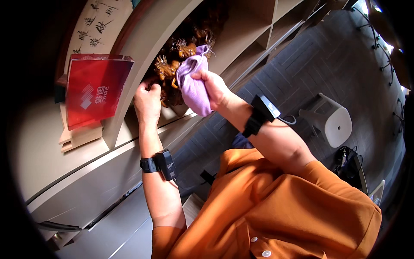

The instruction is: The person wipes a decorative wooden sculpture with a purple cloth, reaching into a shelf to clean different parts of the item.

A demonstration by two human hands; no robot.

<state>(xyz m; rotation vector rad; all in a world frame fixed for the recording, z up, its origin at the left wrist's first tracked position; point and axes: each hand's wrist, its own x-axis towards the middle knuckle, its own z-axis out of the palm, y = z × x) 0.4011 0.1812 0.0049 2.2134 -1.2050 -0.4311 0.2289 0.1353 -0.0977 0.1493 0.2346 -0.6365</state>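
Observation:
A glossy brown carving of several horses (166, 69) stands inside a shelf compartment, its upper part deep in shadow. My right hand (213, 87) grips a bunched purple cloth (195, 94), which lies against the carving's right side. Part of the cloth sticks up beside a horse figure, and its lower end hangs loose. At the carving's left edge, my left hand (147, 102) has its thumb and curled fingers around a dark part of it. The fingertips there are partly hidden in shadow.
A red acrylic block (97, 92) on a wooden stand (82, 137) is left of the curved shelf divider (152, 42). Behind it leans a framed calligraphy panel (97, 24). A white plastic stool (336, 126) and dark cables (347, 162) are on the right.

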